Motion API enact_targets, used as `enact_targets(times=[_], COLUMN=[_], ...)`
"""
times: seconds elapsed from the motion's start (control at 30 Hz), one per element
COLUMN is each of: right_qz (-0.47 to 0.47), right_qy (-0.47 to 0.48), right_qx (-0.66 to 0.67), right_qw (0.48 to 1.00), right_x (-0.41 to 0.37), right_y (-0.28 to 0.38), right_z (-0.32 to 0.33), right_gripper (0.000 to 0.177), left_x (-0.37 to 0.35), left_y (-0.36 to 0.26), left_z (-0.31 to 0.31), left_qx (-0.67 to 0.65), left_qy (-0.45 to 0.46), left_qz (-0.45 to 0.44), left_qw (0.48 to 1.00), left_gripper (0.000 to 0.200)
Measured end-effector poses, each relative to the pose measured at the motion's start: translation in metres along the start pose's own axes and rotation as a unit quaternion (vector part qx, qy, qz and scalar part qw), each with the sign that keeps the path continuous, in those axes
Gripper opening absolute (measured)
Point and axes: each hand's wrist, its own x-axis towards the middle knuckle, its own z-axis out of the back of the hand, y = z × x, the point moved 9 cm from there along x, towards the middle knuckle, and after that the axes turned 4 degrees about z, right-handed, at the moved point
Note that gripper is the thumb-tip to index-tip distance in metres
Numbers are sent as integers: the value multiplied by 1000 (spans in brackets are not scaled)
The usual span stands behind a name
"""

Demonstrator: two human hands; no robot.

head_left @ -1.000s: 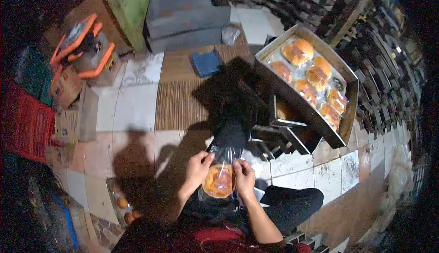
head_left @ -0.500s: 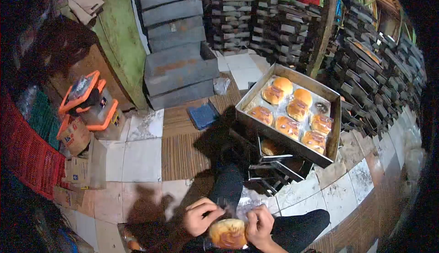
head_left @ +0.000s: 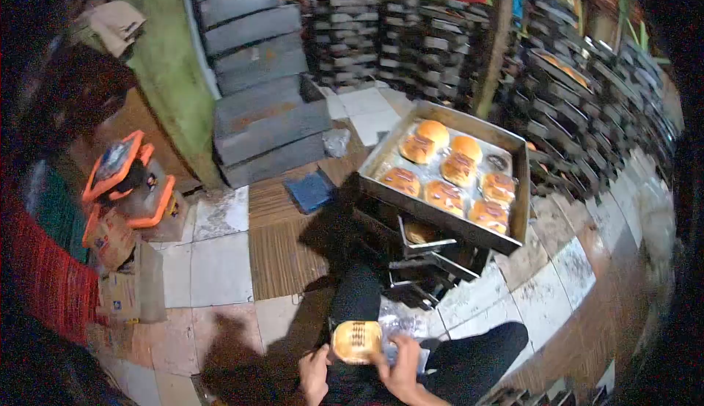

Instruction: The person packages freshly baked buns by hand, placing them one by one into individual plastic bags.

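Both hands (head_left: 402, 371) (blurred) seemingly touch one bun (head_left: 356, 340).

Grey bins (head_left: 253, 61) are stacked nr green wall (head_left: 165, 68); orange-rimmed tubs (head_left: 157, 206) are set w/ cardbd box (head_left: 114, 239) on L; blue item (head_left: 312, 191) is seen on brown flr covering (head_left: 290, 259).

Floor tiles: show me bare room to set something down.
White tiles look bare between the striped mat and the cardboard boxes, and between the metal tray and the bent knee. Crowded: the tray, with its buns, and the spot where the left hand and right hand flank another bun.
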Motion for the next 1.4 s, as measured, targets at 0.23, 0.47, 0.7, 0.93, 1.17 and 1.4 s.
enact_targets(times=[0.23,0.47,0.7,0.93,1.17,1.4], right_qz=[-79,60,40,-10,89,-319], right_qy=[156,-74,-96,-155,94,419], right_qx=[181,141,-200,-133,-266,-93], right_qw=[968,985,974,979,955,845], right_x=[90,249,384,364,424,442], right_y=[-36,15,-115,-209,-110,-48], right_z=[-9,283,377,276,178,82], right_gripper=[71,79,38,25,30,36], left_x=[-55,-31,-10,-26,-20,61], left_y=[-139,-57,74,115,29,-133], left_z=[-27,-230,-290,-252,-229,-69], left_qx=[-363,338,487,420,375,178], left_qy=[107,364,629,672,593,290], left_qz=[-138,-372,-139,-32,1,82], left_qw=[915,784,589,608,712,937], left_gripper=[30,55,80,59,57,55])
